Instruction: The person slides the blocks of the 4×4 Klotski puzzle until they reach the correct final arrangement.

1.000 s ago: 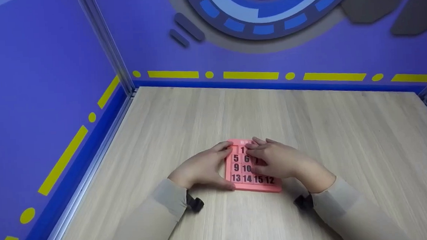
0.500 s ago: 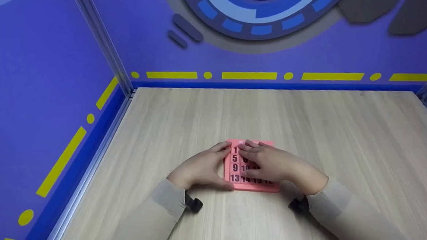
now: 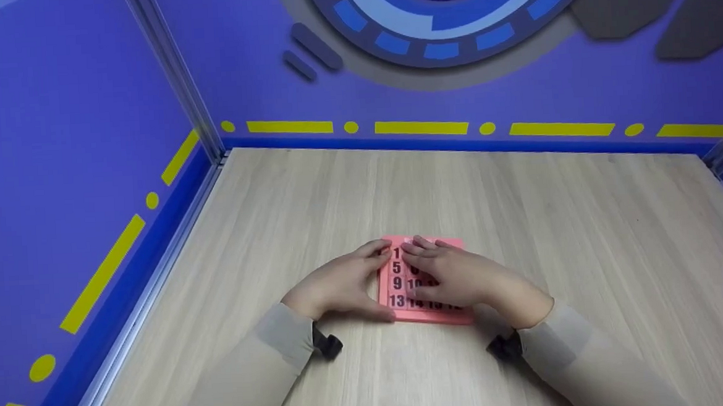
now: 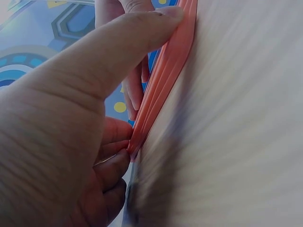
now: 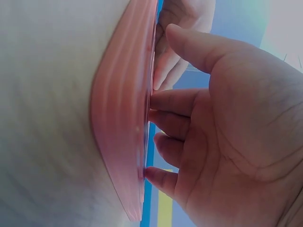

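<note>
A pink number slide puzzle (image 3: 429, 316) lies flat on the wooden table, with 1, 5, 9 and 13 showing down its left column. My left hand (image 3: 341, 283) grips the frame's left side, thumb at the near corner and fingers at the far one. Above the tiles, my right hand (image 3: 464, 273) spreads over the middle and right columns and hides most of their numbers. In the right wrist view, several fingertips (image 5: 155, 101) touch the puzzle's top face, while the thumb (image 5: 189, 42) is lifted off it.
Bare wooden tabletop (image 3: 311, 193) surrounds the puzzle. Blue panels with yellow markings (image 3: 420, 127) stand along the back and left edges, meeting at a metal corner post (image 3: 175, 76). A black strap piece (image 3: 327, 346) sits at each wrist.
My right hand has moved left across the tiles. Tile 1 has slid left into the top-left corner, which was a vacant slot a second ago. My left hand keeps its grip.
</note>
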Motion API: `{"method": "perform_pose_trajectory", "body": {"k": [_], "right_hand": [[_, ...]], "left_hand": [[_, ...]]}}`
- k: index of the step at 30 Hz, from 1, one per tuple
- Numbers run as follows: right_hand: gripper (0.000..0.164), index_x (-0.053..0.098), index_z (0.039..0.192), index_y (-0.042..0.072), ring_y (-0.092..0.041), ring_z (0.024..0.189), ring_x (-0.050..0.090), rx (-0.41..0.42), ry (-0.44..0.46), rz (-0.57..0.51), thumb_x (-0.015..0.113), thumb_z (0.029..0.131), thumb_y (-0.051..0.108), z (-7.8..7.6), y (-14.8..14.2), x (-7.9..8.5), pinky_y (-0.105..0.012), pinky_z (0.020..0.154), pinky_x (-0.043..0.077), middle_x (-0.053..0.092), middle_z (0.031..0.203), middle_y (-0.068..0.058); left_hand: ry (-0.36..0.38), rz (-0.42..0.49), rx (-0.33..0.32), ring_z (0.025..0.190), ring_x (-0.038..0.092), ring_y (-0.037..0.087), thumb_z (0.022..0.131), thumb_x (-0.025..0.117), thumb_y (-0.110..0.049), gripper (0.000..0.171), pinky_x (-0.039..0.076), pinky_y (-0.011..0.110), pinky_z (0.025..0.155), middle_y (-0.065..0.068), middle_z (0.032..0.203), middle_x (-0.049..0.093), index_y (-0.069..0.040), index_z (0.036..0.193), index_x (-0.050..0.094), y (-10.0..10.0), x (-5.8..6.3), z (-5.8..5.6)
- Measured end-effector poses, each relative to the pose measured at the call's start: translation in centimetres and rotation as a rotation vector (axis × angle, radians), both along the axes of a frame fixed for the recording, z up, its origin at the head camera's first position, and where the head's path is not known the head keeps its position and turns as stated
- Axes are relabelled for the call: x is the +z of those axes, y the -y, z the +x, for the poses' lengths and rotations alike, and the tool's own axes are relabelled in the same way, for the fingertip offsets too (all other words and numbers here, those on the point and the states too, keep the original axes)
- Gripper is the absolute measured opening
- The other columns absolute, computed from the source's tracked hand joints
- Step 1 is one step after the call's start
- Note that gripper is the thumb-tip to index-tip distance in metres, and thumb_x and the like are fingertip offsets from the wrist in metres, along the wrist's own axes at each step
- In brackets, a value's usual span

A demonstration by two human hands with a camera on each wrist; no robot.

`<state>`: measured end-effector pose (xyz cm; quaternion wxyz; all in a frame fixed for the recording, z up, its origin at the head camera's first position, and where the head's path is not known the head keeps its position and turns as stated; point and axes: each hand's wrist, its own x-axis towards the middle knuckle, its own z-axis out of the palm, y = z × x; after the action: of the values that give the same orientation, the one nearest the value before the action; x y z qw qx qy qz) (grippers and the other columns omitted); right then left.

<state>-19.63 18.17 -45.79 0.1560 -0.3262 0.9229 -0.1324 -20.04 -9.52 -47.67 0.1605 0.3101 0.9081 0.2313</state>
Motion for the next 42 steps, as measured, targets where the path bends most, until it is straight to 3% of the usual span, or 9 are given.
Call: {"method": "perform_pose_trajectory", "body": {"k": [9,19,42], "right_hand": [[0.081,0.04,0.177,0.013,-0.036,0.178,0.02,-0.025,0.054,0.014,0.065,0.112,0.054,-0.3,-1.5,1.2,-0.062,0.147,0.018,0.031,0.188,-0.006],[0.063,0.061,0.165,0.012,-0.04,0.174,0.032,-0.077,0.076,0.113,0.066,0.112,0.045,-0.6,-2.9,2.7,-0.066,0.143,0.025,0.053,0.175,-0.014],[0.068,0.055,0.169,0.011,-0.039,0.174,0.032,-0.038,0.02,0.026,0.068,0.111,0.043,-0.3,-1.8,1.4,-0.061,0.144,0.027,0.048,0.18,-0.009]], "left_hand": [[0.011,0.016,-0.003,0.173,0.036,0.02,0.08,0.095,-0.067,0.126,0.038,0.041,0.141,-0.008,0.191,0.023,-0.015,0.179,0.035,-0.1,0.2,0.0],[0.023,0.018,0.016,0.174,0.033,0.02,0.079,0.095,-0.067,0.126,0.037,0.04,0.141,-0.01,0.191,0.022,-0.016,0.179,0.035,0.0,0.1,0.2],[0.025,0.018,0.009,0.173,0.035,0.018,0.08,0.094,-0.066,0.127,0.038,0.04,0.14,-0.011,0.191,0.021,-0.017,0.18,0.034,0.0,0.0,-0.1]]}}
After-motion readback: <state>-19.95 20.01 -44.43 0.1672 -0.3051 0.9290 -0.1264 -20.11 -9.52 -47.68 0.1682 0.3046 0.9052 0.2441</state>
